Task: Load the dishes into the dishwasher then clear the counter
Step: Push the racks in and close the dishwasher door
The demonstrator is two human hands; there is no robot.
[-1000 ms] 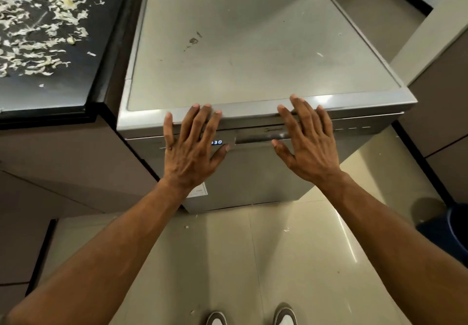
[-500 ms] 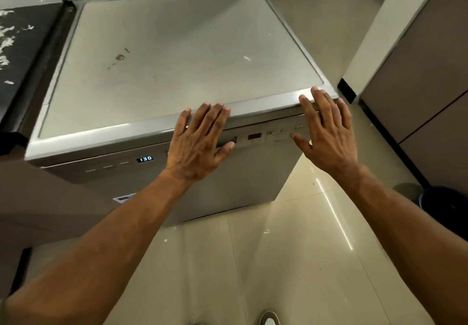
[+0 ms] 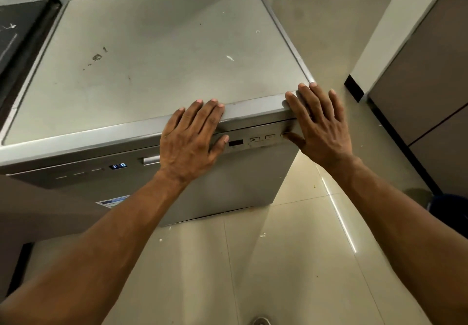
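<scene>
Your left grip [image 3: 190,144] lies flat on the dishwasher's [image 3: 152,58] front top edge. Its fingers are straight and together, fingertips over the rim, thumb on the control strip [image 3: 253,141]. Your right grip [image 3: 321,127] is flat on the front right corner with its fingers spread. Neither of the 2 grips holds anything. The dishwasher's door is closed, and the handle [image 3: 151,160] and lit display [image 3: 118,166] sit left of your left grip. Farther back, its top shows small stains. The dark desk [image 3: 15,33] adjoins its far left edge.
</scene>
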